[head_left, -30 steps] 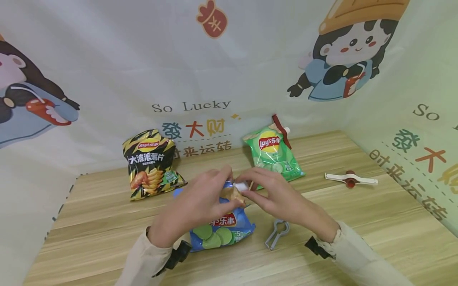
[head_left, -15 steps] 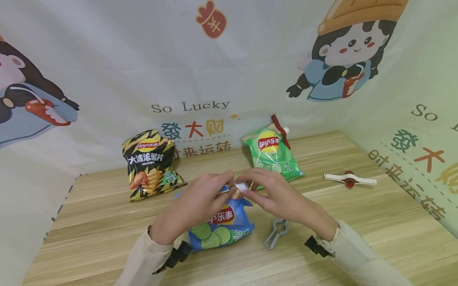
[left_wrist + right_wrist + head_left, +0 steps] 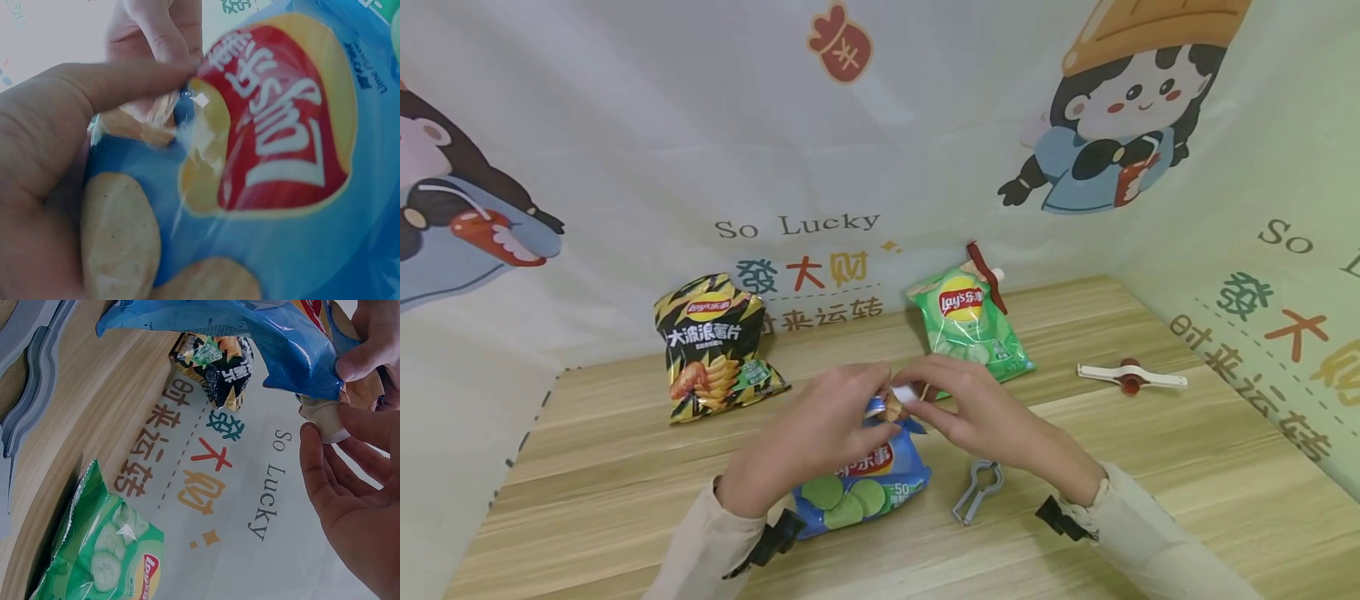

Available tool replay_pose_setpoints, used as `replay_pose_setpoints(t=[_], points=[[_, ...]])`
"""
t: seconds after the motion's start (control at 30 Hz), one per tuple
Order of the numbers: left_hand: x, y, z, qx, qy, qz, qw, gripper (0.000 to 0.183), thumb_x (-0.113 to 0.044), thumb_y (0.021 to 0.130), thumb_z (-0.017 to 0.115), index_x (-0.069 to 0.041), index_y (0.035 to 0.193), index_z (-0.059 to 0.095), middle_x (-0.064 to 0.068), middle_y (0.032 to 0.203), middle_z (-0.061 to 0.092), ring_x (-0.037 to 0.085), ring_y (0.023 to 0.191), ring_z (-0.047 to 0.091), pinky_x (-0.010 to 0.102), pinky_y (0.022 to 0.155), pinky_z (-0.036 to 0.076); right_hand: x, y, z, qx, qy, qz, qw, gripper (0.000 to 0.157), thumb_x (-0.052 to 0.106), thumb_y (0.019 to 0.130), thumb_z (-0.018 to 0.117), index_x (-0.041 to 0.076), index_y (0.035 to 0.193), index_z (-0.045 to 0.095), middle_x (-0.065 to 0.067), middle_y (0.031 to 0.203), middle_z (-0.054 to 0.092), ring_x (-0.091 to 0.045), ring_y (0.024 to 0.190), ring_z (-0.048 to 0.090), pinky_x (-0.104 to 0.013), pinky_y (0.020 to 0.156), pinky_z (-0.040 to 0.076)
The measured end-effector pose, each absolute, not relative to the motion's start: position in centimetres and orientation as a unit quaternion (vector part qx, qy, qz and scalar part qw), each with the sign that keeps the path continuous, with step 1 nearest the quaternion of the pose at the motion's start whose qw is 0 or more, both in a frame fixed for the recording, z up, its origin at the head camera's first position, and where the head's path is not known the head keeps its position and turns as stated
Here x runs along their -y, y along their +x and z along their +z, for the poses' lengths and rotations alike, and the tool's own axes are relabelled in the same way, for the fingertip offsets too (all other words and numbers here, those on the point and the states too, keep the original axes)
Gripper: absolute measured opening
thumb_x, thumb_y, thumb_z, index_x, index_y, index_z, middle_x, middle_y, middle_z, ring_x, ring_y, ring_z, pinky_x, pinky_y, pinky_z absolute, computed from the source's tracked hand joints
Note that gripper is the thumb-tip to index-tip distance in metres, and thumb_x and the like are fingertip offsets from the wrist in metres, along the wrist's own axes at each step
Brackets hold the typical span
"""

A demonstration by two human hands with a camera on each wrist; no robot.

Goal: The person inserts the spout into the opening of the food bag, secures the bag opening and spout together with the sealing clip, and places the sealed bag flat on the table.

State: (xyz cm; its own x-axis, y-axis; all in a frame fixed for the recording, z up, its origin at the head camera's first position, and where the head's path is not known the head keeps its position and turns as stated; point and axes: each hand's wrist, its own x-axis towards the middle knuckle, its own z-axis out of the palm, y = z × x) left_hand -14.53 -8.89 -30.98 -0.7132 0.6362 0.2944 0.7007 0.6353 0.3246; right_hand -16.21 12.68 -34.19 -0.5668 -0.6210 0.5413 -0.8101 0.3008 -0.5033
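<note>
A blue chip bag (image 3: 891, 493) leans over the table in front of me, lime slices printed on its lower part. My left hand (image 3: 812, 437) grips the bag's gathered top, and in the left wrist view its thumb (image 3: 131, 84) lies across the red and yellow label. Opposite it, my right hand (image 3: 985, 408) pinches a small white cap-like piece (image 3: 328, 422) between thumb and fingertips, right at the bag's bunched top. Some tan wrapping shows between the two hands. Just right of the bag lies a grey clip frame (image 3: 976, 496).
A black and yellow chip bag (image 3: 715, 342) stands at the back left. Further right, a green chip bag (image 3: 966, 321) leans on the backdrop with a dark red clip (image 3: 987, 279) across its top corner. A white clip with a red centre (image 3: 1101, 372) lies on the right.
The left fingers close over the bag's top and then shift, so its blue and tan folds show again. The right hand stays almost in place with the white piece.
</note>
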Motion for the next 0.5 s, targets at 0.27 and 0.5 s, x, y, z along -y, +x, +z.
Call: replay_pose_setpoints(t=[0.27,0.5], points=[[8.79,-14.8,-31.31,0.893,-0.375,-0.235,0.087,0.021,-0.012,0.087,0.075,-0.015,0.083,0.055,-0.007,0.074,0.056,0.007,0.064,0.051,0.02,0.055,0.046,-12.84,-16.32,-34.23,0.802,0.447,0.38,0.113,0.024,0.011,0.095,0.068,0.007,0.118,0.067,-0.002,0.113,0.069,-0.006,0.089,0.064,-0.023,0.076,0.054],[9.01,-15.01,-31.38,0.886,-0.383,-0.242,0.101,0.023,-0.01,0.088,0.073,-0.013,0.091,0.051,-0.006,0.074,0.055,0.008,0.061,0.048,0.021,0.052,0.043,-13.27,-16.47,-33.79,0.814,0.446,0.357,0.102,0.03,0.012,0.095,0.068,0.005,0.123,0.064,-0.003,0.116,0.068,-0.008,0.092,0.064,-0.026,0.079,0.055]])
